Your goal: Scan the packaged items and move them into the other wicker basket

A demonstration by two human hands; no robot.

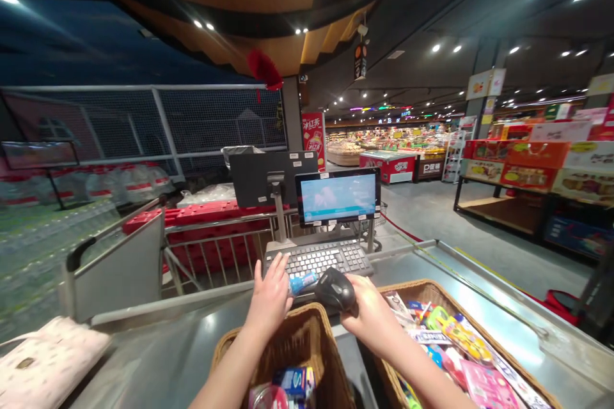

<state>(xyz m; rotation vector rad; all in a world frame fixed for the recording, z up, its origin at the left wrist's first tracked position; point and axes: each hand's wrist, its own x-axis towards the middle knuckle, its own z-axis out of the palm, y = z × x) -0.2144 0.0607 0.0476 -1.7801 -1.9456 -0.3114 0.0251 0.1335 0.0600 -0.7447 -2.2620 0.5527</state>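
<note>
My right hand (367, 313) is wrapped round a black barcode scanner (336, 291), held in front of the keyboard. Its head is turned towards a small blue packet (303, 282). My left hand (270, 294) is at the keyboard's left front corner, with the packet between thumb and index finger and the other fingers stretched forward. Under both hands lies the black keyboard (321, 260) with pale keys. Below my left hand stands a wicker basket (316, 326) with a few boxed goods (292, 383). By my right forearm, a second wicker basket (426, 287) holds many colourful packaged items (460, 339).
A lit monitor (338, 197) stands behind the keyboard, beside another screen seen from its back (259, 179). A pale handbag (52, 358) lies on the metal counter (158, 345) at left. Metal railings (220, 243) stand beyond. Stacked gift boxes (532, 160) fill a shelf at right.
</note>
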